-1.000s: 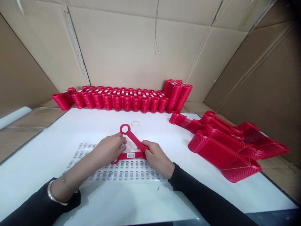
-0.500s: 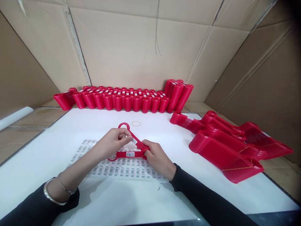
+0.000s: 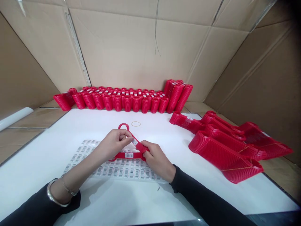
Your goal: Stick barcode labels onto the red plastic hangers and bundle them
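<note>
My right hand [image 3: 158, 159] is closed round the near ends of two red plastic strips with ringed ends, fanned apart. The lower strip [image 3: 121, 155] lies crosswise and carries a white barcode sticker [image 3: 129, 155]. Its mate, the upper strip [image 3: 140, 146], slants up-left to an open ring [image 3: 124, 126]. On this upper strip sits another barcode sticker [image 3: 134, 142], and my left hand [image 3: 117, 140] pinches at its upper end with thumb and forefinger. Below both hands spreads a sheet of barcode stickers [image 3: 110, 171], partly covered by my left forearm.
Stacked red strips [image 3: 128, 103] stand in a row along the cardboard wall [image 3: 136, 47]. More banded bundles [image 3: 221, 153] lie at the right of the white table [image 3: 113, 201]. A rubber band [image 3: 136, 124] rests beyond my hands. A white roll [image 3: 16, 117] is at the far left.
My left hand has shifted slightly down and right, staying at the upper sticker. The lower strip has swung a little against the sheet. My right hand keeps its grip.
</note>
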A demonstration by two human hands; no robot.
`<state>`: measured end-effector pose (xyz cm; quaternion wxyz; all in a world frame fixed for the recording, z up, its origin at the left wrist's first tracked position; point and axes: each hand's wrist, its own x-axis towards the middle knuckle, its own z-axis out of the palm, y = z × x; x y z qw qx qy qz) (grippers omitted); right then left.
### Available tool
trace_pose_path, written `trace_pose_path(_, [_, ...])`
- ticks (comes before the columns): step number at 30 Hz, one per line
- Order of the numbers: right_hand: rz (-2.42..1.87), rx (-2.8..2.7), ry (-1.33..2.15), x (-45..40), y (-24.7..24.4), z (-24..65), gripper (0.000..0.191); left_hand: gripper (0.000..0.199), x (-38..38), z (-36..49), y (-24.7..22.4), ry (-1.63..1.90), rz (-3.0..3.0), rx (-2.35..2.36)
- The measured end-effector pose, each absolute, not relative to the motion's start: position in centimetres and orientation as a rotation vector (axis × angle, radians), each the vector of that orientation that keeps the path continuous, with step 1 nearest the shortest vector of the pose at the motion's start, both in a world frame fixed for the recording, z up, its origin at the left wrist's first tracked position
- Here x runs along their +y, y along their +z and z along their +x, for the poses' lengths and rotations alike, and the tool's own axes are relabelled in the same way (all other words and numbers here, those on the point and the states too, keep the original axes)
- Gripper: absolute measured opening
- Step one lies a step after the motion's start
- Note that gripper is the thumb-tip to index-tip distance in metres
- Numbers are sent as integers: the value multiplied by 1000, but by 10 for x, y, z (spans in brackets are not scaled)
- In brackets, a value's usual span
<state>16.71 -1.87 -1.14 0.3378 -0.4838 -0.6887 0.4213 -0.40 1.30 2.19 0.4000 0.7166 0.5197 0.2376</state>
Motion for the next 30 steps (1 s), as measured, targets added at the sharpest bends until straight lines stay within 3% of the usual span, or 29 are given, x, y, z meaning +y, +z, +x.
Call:
trace_pose_path(7, [-1230,-1782,1078,-19,-11,164,20,27,1,2,14,659,2410,1551])
trace_pose_path(11, [-1206,-1750,1095,-20,-11,165,21,42,2,2,11,674,2812,1734])
trace_pose_path(14, [-1187,-1735,1135,-21,-10,166,19,48,7,-2,15,668,2793,1942])
trace_pose_path(21, [-1171,-1738,1112,-19,-14,170,20,35,15,-15,27,736,2413,1747])
trace_pose_path(30, [-1165,-1707,1226,-20,-17,170,24,12,15,-25,35,698,2391,1670])
